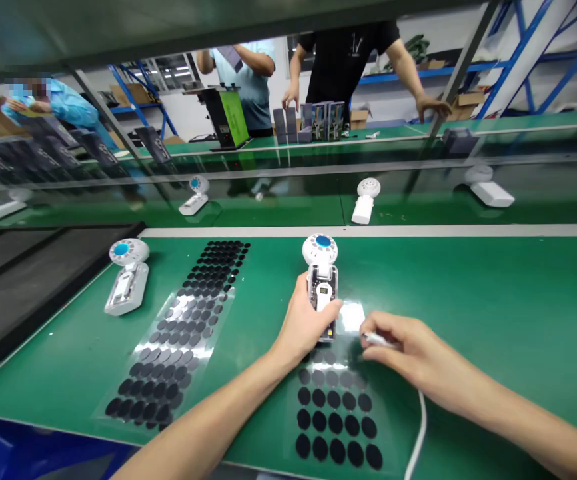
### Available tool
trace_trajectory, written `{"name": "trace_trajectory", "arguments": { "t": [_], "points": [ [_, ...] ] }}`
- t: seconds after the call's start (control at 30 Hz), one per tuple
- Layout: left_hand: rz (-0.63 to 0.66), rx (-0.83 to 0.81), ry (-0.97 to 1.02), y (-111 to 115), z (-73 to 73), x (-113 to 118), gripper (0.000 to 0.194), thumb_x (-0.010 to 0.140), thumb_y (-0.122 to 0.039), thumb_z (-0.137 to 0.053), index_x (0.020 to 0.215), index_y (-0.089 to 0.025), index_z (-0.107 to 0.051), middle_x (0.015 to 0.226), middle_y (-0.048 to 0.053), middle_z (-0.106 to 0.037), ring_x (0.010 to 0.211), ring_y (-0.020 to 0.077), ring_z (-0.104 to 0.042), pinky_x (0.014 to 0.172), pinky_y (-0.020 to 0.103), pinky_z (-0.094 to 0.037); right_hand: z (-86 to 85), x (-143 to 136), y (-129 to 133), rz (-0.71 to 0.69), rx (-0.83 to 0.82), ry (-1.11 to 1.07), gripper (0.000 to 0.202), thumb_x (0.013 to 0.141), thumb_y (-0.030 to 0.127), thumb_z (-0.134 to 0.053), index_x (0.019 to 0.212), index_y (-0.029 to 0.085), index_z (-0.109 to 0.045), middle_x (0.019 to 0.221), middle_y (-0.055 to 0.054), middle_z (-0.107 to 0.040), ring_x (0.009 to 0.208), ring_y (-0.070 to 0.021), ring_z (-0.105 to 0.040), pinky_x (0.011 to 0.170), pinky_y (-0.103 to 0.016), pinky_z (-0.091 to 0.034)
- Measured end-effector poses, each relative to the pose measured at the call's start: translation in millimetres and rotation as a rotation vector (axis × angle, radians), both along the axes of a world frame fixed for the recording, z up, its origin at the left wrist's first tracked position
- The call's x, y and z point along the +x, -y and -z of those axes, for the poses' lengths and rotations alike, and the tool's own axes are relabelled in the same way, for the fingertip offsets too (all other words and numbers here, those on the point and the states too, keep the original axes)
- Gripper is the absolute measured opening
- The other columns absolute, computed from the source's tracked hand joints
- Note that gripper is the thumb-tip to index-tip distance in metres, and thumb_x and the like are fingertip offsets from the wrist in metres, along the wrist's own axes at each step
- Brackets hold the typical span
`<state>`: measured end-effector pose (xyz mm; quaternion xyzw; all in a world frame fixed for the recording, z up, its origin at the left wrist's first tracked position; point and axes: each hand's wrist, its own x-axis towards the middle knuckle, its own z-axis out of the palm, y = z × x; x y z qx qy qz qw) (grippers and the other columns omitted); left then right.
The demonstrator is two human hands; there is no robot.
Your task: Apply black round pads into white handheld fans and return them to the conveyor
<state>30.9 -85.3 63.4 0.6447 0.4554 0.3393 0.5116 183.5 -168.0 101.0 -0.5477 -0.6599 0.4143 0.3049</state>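
My left hand [304, 319] is wrapped round a white handheld device [323, 253] with a round head, a blue disc and a clear-fronted body showing a small display. Just to its right, my right hand [398, 343] pinches the plug end of a white cable [421, 427], which trails down to the bottom edge. The plug and the device are apart. Under my left hand lies a clear sheet of black round stickers [336, 423]. A second, longer sticker sheet [171, 360] is further left, and beside it rests a similar white device [127, 277].
Beyond the green table [493, 287] runs a conveyor belt [288, 207] carrying several white devices [366, 200]. A black tray [43, 267] stands at the left. Across the belt, a person in black [346, 63] and others in blue work among grey boxes. A beam crosses overhead.
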Motion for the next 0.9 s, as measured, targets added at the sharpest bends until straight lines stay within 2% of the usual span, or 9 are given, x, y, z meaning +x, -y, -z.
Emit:
{"name": "trace_trajectory", "arguments": {
  "t": [0.07, 0.13, 0.23, 0.37, 0.6, 0.9],
  "points": [
    [0.033, -0.035, 0.051, -0.8, -1.1, -2.5, 0.042, 0.070, -0.024, -0.059, 0.108, -0.020, -0.042, 0.087, 0.001, -0.060, 0.074, 0.0158, -0.060, 0.072, 0.030, -0.048, -8.9, 0.1, -10.9, 0.105, -0.001, -0.133, 0.011, 0.081, 0.025, -0.047, 0.070, 0.022, -0.047, 0.065, 0.004, -0.047, 0.061, -0.0152, -0.043, 0.057, -0.027, -0.033],
    [0.063, -0.048, 0.086, -1.1, -2.3, -4.2, 0.043, 0.069, -0.020, -0.058, 0.109, -0.019, -0.042, 0.088, 0.002, -0.060, 0.077, 0.0164, -0.059, 0.072, 0.030, -0.048, -15.0, -2.7, -24.2, 0.162, 0.060, -0.174, 0.011, 0.080, 0.027, -0.048, 0.071, 0.021, -0.049, 0.064, 0.004, -0.046, 0.059, -0.0144, -0.041, 0.055, -0.027, -0.031],
    [0.094, -0.064, 0.128, -0.6, -3.4, -5.0, 0.045, 0.067, -0.015, -0.055, 0.110, -0.019, -0.042, 0.095, 0.003, -0.059, 0.083, 0.0165, -0.058, 0.076, 0.030, -0.047, -16.1, -12.0, -39.5, 0.183, 0.201, -0.075, 0.010, 0.082, 0.022, -0.046, 0.073, 0.021, -0.050, 0.066, 0.003, -0.049, 0.060, -0.0149, -0.043, 0.055, -0.028, -0.031],
    [0.112, -0.085, 0.164, 0.0, -3.5, -3.8, 0.048, 0.067, -0.014, -0.055, 0.112, -0.019, -0.041, 0.102, 0.003, -0.057, 0.086, 0.0161, -0.057, 0.079, 0.029, -0.046, -9.9, -23.2, -44.8, 0.171, 0.324, 0.104, 0.013, 0.084, 0.015, -0.043, 0.073, 0.020, -0.049, 0.069, 0.001, -0.051, 0.061, -0.0153, -0.045, 0.057, -0.028, -0.032],
    [0.118, -0.055, 0.133, 1.2, -5.0, -3.0, 0.047, 0.070, -0.014, -0.056, 0.114, -0.018, -0.041, 0.107, 0.003, -0.056, 0.092, 0.0157, -0.055, 0.081, 0.027, -0.043, -2.1, -24.2, -46.6, 0.200, 0.352, 0.160, 0.012, 0.083, 0.014, -0.046, 0.073, 0.020, -0.050, 0.066, 0.002, -0.052, 0.059, -0.0150, -0.046, 0.055, -0.027, -0.033],
    [0.107, -0.060, 0.140, 1.1, -6.3, -1.8, 0.048, 0.070, -0.015, -0.057, 0.115, -0.018, -0.041, 0.108, 0.004, -0.056, 0.095, 0.0174, -0.055, 0.084, 0.029, -0.043, -1.4, -26.1, -46.9, 0.195, 0.341, 0.160, 0.013, 0.084, 0.013, -0.046, 0.074, 0.020, -0.051, 0.068, 0.002, -0.052, 0.060, -0.0152, -0.048, 0.056, -0.027, -0.035]
  ]
}}
